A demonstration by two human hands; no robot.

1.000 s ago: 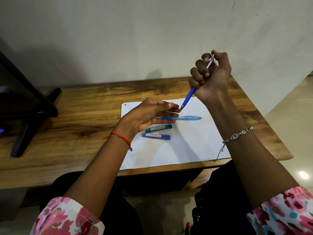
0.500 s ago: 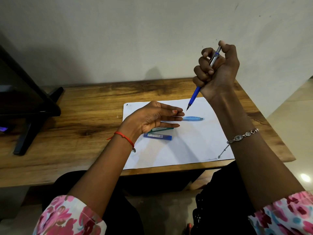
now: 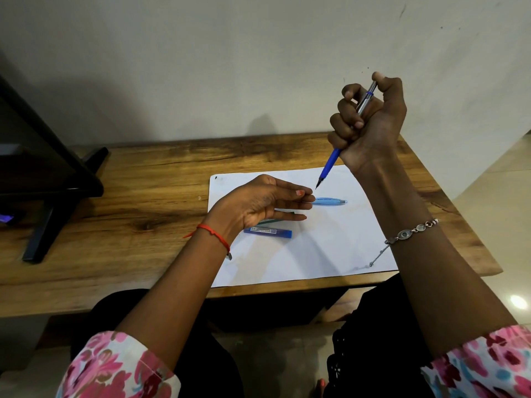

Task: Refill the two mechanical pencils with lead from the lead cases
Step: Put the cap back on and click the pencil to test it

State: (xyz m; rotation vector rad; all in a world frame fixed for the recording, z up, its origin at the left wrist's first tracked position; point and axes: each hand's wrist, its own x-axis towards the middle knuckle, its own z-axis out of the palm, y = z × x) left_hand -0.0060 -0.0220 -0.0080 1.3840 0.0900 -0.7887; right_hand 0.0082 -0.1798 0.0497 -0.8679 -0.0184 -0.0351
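You gripped the dark blue mechanical pencil [image 3: 332, 162] in your right hand [image 3: 370, 124] above the white sheet [image 3: 330, 248], tip pointing down.
Your fingers were curled tight round its barrel, thumb over the top end, above the sheet's far right corner. Your left hand [image 3: 258, 202] hovered over the sheet's far left part, fingers released and straight. The light blue pencil [image 3: 330, 201] lay on the sheet just past those fingertips, the green lead case [image 3: 265, 221] under that hand and the blue lead case [image 3: 270, 231] beside it.

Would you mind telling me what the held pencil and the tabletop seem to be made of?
The pencil: glossy blue plastic below, probably metal above, grey with a sheen. The tabletop: wood or wood-look laminate, brown grain and knots, satin finish.
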